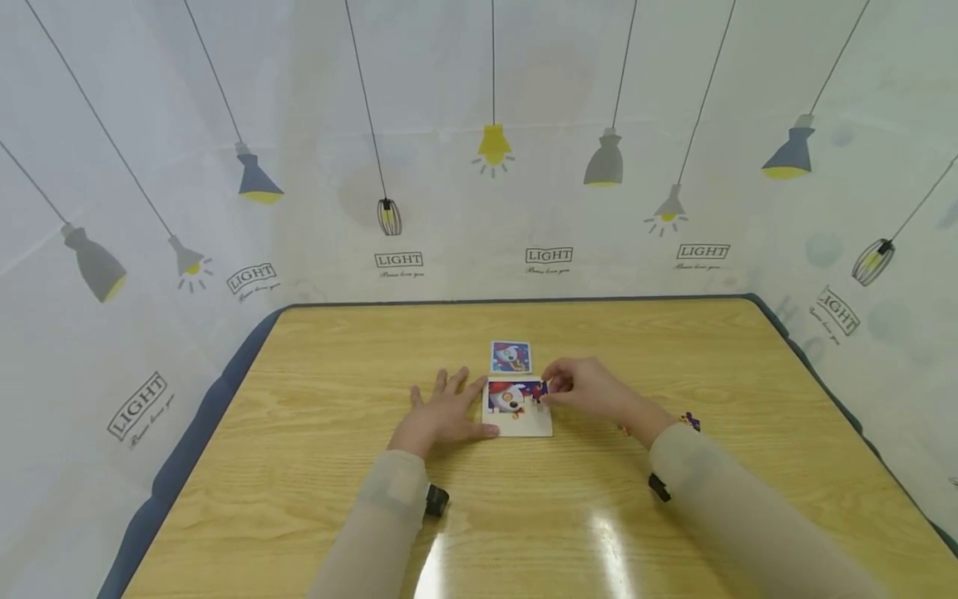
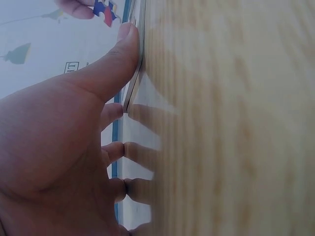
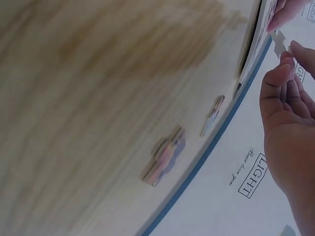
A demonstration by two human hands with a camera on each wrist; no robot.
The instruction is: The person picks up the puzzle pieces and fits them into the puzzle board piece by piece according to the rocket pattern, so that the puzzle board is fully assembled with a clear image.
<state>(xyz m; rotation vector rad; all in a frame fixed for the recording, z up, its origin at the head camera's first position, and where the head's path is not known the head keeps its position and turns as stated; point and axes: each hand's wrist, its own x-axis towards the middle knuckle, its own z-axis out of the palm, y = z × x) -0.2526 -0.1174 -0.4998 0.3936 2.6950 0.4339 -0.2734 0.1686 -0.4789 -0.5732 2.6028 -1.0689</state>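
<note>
A small jigsaw board (image 1: 524, 426) lies on the table, its upper part filled with a picture of a white cartoon face on red and blue. My left hand (image 1: 445, 416) spreads its fingers flat beside the board's left edge, and the thumb (image 2: 129, 39) rests on the near left corner. Between thumb and fingertips, my right hand (image 1: 587, 387) pinches a blue and red jigsaw piece (image 2: 106, 12) at the board's upper right. In the right wrist view the piece (image 3: 279, 44) shows its plain grey side, raised above the table.
Just beyond the board lies a square picture card (image 1: 511, 356) with a similar image. Loose jigsaw pieces (image 1: 690, 422) lie to the right, partly hidden by my right forearm; two pieces (image 3: 167, 157) show in the right wrist view. A lamp-printed curtain (image 1: 449, 166) surrounds the wooden table (image 1: 359, 358).
</note>
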